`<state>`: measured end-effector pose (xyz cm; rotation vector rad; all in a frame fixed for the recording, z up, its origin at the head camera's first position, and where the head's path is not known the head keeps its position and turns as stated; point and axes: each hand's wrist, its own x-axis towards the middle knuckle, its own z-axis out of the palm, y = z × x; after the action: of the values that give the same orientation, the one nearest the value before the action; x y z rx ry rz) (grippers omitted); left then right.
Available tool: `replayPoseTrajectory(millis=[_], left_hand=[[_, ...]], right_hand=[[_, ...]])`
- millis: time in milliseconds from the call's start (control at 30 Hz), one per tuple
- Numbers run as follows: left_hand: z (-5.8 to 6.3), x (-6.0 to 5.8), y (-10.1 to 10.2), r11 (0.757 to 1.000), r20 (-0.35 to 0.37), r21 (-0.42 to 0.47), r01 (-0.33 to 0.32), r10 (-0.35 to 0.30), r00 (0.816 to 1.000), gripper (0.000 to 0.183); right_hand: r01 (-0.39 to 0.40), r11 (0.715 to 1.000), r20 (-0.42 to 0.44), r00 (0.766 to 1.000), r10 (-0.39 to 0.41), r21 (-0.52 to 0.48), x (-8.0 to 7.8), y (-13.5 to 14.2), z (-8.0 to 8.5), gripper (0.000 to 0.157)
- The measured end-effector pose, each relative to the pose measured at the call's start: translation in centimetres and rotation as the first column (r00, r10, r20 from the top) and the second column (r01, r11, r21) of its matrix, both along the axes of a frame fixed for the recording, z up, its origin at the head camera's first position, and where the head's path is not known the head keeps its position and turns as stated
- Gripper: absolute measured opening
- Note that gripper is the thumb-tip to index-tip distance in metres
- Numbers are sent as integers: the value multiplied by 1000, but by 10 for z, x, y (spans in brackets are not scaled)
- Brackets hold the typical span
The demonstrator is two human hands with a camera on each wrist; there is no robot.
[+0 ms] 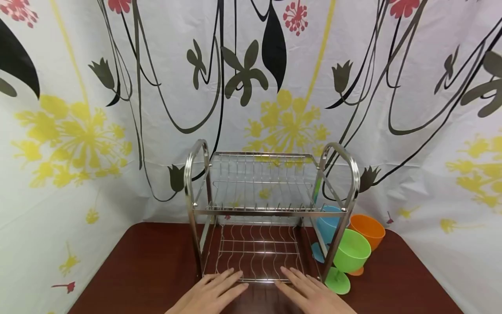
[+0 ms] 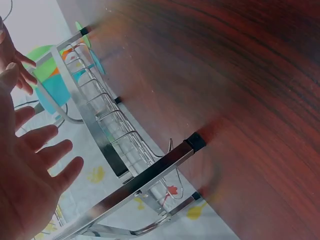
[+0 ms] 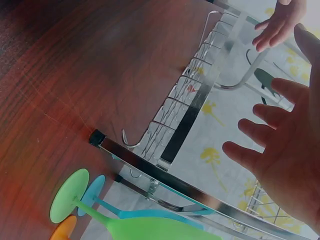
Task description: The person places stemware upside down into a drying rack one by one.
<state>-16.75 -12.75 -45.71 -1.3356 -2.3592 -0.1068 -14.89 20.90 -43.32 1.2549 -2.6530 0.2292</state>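
left grip (image 1: 213, 293) and right grip (image 1: 311, 293), straight-fingered and empty, are near the metal rack (image 1: 270, 213). goblets (image 1: 353, 252) stand beside it on the desk (image 1: 145, 266).

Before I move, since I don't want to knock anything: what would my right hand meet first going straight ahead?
Likely the metal rack: in the head view your right hand points toward its lower shelf, though depth and height are unclear.
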Motion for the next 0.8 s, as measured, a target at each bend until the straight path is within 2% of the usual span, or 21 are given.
replayPoseTrajectory(millis=[133,233,367,467,700,800], left_hand=[[0,1,0,999,-47,51,11,-8,999,68],[0,2,0,998,-50,67,15,-12,999,67],[0,3,1,997,-45,77,13,-9,999,65],[0,3,2,996,-67,83,18,-12,998,65],[2,1,2,993,-126,115,35,-20,992,55],[5,1,3,990,-143,135,26,-7,990,51]], right_hand=[[-21,1000,17,1000,21,-13,0,1,2,69],[-35,999,28,999,35,-17,0,3,2,67],[-48,999,-10,999,48,-19,-1,6,1,67],[-51,998,-35,998,50,-24,-1,7,0,67],[-37,998,-21,999,36,-58,-1,9,4,71],[-36,995,-81,996,29,-89,0,8,7,68]])
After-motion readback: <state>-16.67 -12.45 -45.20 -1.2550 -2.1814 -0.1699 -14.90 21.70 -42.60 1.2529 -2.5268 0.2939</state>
